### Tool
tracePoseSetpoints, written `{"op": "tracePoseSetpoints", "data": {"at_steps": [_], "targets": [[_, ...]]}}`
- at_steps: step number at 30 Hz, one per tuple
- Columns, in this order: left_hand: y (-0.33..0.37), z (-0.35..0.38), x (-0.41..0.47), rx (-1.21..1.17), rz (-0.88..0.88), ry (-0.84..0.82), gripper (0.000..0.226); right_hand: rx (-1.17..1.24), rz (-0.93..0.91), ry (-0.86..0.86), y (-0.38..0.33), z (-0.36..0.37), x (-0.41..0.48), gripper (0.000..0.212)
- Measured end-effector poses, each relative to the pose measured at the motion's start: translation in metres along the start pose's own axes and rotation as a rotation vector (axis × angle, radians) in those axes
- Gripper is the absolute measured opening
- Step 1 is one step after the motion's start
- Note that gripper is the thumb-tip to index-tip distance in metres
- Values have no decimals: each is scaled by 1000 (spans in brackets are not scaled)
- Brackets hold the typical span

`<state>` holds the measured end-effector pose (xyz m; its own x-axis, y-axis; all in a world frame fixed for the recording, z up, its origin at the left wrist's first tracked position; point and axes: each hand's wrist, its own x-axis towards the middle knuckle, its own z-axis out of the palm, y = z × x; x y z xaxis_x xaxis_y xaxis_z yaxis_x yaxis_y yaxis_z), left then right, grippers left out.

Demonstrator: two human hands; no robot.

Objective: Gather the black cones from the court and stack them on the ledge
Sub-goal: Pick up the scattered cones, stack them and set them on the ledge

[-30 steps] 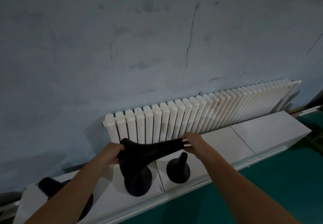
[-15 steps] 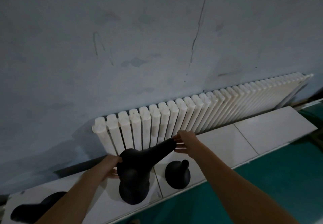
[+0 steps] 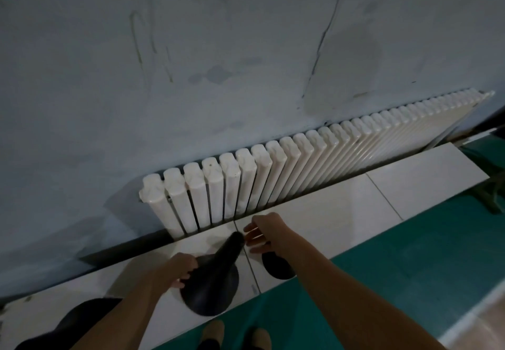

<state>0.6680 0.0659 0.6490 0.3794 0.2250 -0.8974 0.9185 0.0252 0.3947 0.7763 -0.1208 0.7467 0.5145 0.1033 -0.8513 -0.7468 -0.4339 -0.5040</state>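
A black cone (image 3: 216,273) stands on the white tiled ledge (image 3: 355,207), its narrow tip leaning toward the radiator. My left hand (image 3: 180,269) grips the left rim of its wide base, fingers curled over the edge. My right hand (image 3: 266,236) hovers just right of the tip with fingers spread, holding nothing. A second black cone (image 3: 276,267) stands on the ledge under my right wrist, its top hidden by the hand. Part of another black cone (image 3: 82,319) shows at the lower left, behind my left forearm.
A white ribbed radiator (image 3: 300,164) runs along the grey-blue wall (image 3: 246,49) directly behind the ledge. Green court floor (image 3: 410,267) lies in front of the ledge. My feet (image 3: 213,333) stand close to its front edge.
The cone held sideways between both hands has come down onto the cone standing on the ledge. My right hand has let go of its tip. The view has tilted downward.
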Motion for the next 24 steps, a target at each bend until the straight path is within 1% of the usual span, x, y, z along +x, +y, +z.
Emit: {"op": "tracePoseSetpoints", "data": {"at_steps": [1, 3, 5, 7, 11, 15, 17, 19, 20, 24], "targets": [[2, -1, -1, 16, 3, -18, 9, 0, 4, -8, 1, 2, 1, 27], [6, -6, 6, 28, 23, -65, 14, 14, 2, -18, 0, 2, 0, 27], [15, -13, 10, 25, 16, -40, 25, 41, -13, -22, -2, -2, -4, 25], [24, -18, 13, 25, 26, -32, 29, 71, -24, -17, -3, -7, -7, 23], [43, -17, 1, 69, 69, -74, 25, 107, -37, -17, -2, -15, -16, 19], [62, -14, -13, 141, 146, -54, 22, 144, -60, 4, 0, -24, -27, 19], [76, -11, -24, 158, 231, 0, 20, 188, -81, 41, 0, -29, -31, 20], [90, -8, -36, 173, 367, 45, 19, 274, -112, 79, 0, -34, -35, 22], [97, -7, -43, 180, 424, 44, 19, 324, -129, 89, -1, -36, -39, 24], [117, -5, -68, 244, 529, -10, 20, 457, -214, 76, -2, -43, -60, 28]]}}
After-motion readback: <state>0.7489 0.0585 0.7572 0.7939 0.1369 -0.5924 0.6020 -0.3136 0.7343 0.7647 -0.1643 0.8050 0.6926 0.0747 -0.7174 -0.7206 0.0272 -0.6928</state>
